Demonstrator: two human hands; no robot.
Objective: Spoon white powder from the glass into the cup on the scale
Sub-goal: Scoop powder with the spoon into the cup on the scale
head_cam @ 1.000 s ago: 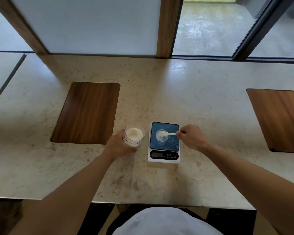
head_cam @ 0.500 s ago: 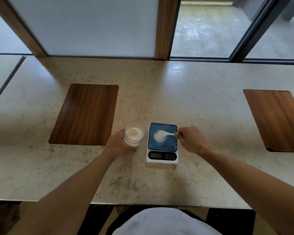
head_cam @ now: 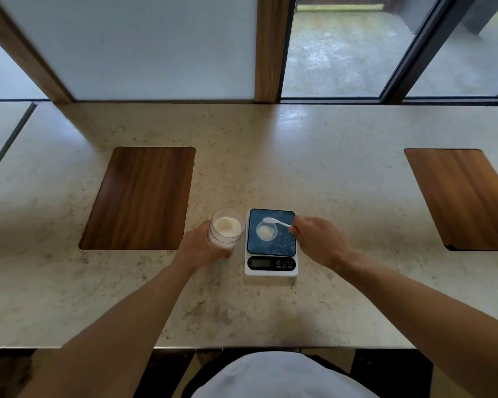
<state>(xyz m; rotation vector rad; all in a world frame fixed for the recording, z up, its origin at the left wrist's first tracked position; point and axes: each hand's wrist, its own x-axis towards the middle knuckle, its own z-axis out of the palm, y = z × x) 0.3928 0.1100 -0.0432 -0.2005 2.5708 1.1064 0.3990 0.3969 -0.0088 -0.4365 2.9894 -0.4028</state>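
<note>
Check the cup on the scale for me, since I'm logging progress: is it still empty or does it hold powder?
It holds powder: a white mound lies inside the clear cup on the scale.

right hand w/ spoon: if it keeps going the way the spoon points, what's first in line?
The spoon in the right hand points left over the cup on the scale. Straight on, it likely meets the glass held by the left hand; height is unclear.
</note>
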